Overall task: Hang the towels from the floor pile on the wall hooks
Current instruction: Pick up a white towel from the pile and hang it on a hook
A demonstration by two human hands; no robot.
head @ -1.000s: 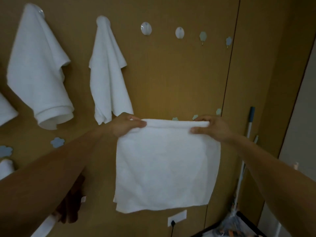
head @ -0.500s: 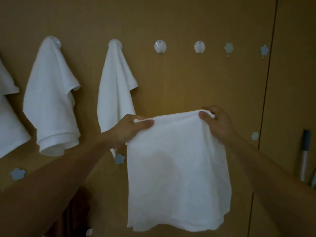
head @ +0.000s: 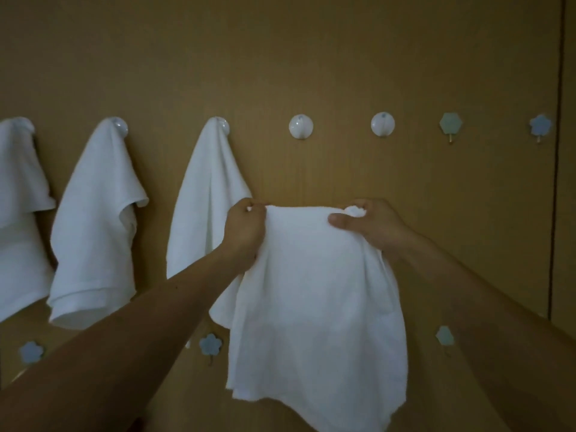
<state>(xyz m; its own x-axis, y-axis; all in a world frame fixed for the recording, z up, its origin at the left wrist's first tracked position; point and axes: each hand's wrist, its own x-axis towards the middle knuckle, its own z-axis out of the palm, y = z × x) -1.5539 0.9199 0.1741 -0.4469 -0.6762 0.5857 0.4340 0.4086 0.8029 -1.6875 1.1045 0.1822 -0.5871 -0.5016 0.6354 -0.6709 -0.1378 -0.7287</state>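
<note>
Three hung towels [head: 93, 229] are already up on the left. The left hand [head: 244, 229] pinches one top corner of the held towel [head: 314, 291], the right hand [head: 374, 226] grips the other, cloth draped near the wall [head: 311, 57], below the next round hook [head: 300, 127]. That one and three more to its right stand bare; how many towels remain cannot be told.

We face a tan, wood-grained wall [head: 311, 57] that fills the frame in dim, even light; a dark vertical seam [head: 555, 182] runs down the right edge.
</note>
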